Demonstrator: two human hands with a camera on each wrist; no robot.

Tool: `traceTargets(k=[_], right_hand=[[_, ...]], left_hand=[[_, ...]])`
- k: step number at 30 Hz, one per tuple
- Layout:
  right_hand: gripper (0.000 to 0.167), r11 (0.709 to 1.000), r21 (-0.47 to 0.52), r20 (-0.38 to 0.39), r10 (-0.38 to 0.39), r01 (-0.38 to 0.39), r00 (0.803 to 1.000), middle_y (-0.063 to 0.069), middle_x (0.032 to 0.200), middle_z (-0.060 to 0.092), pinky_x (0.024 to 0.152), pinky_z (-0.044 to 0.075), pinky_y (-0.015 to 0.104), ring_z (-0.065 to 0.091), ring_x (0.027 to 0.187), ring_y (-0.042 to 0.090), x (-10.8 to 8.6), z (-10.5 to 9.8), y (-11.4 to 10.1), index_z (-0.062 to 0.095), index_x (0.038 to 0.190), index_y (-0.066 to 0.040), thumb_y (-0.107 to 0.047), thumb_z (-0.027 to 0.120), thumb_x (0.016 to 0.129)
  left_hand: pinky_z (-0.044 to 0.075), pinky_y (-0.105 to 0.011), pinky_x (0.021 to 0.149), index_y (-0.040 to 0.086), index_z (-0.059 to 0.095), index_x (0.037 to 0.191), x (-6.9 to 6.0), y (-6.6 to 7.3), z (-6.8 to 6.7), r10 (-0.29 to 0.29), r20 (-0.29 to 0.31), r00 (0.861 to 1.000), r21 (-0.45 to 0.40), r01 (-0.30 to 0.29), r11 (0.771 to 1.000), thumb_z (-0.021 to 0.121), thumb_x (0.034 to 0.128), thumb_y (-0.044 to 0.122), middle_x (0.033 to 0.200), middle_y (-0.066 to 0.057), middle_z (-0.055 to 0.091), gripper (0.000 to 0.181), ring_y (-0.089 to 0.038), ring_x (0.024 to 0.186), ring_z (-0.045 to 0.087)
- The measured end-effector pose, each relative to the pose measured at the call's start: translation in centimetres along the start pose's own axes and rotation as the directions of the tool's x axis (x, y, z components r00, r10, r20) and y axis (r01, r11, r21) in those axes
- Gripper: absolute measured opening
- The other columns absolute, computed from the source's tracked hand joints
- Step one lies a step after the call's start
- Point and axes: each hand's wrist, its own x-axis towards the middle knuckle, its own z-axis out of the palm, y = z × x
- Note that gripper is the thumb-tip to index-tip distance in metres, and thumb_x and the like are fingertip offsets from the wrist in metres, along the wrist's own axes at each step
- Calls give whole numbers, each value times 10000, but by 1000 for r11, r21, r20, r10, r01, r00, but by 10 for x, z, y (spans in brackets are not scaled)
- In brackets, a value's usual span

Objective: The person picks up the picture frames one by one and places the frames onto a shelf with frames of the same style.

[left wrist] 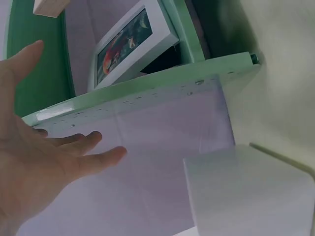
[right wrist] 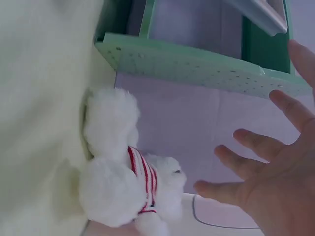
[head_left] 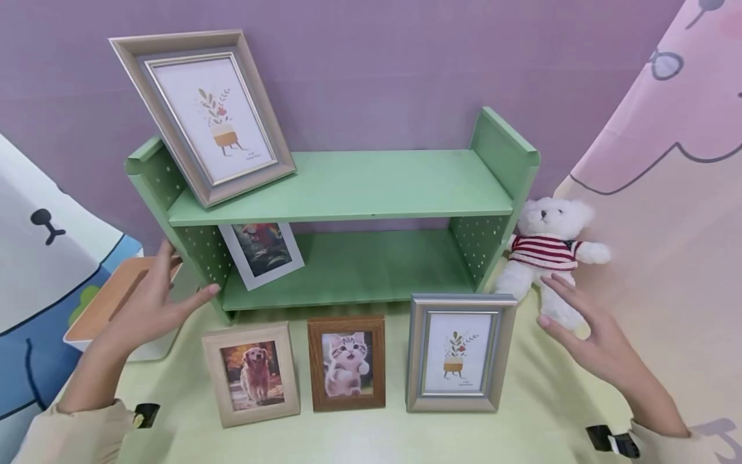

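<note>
A green two-tier shelf (head_left: 348,187) stands on the table against the purple wall. My left hand (head_left: 147,309) is beside the shelf's left side panel, fingers spread and thumb out, holding nothing; in the left wrist view the fingers (left wrist: 101,160) look straight. On the other side my right hand (head_left: 597,341) hovers in front of a white teddy bear (head_left: 547,222) in a striped sweater, its fingers apart and holding nothing. A large picture frame (head_left: 199,122) leans on the top tier at left. Below it, a white picture frame (head_left: 263,254) tilts on the lower tier.
Along the table front stand a pale wood frame with a dog photo (head_left: 252,374), a brown frame with a kitten photo (head_left: 348,363) and a silver-grey frame with a plant print (head_left: 460,353). A white box with a wooden lid (head_left: 110,299) sits left of the shelf.
</note>
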Motion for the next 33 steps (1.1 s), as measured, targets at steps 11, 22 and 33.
traceTargets(k=[11,22,33], right_hand=[[636,970,238,84,20,-39,996,-32,1538,416,956,395,82,420,1314,-8,-10,21,-1,374,1527,-48,68,606,946],[688,924,377,132,7,-57,991,-83,1514,432,951,442,141,460,1295,16,-20,39,1,337,1535,-25,122,606,920],[699,892,425,232,58,-155,971,-138,1465,457,906,525,257,527,1202,16,-28,63,3,353,1530,-28,44,673,913]], left_hand=[[523,-241,904,370,-6,1583,1,-12,-1,-36,-62,997,-114,29,993,701,919,28,1533,-229,271,1028,-525,1330,347],[424,-56,878,233,135,1603,2,-18,8,-39,-64,997,-77,34,996,687,926,12,1527,-189,320,901,-492,1302,398],[416,-60,906,154,188,1592,6,-24,14,-41,-147,988,-88,28,996,568,991,12,1455,-239,406,725,-480,1275,431]])
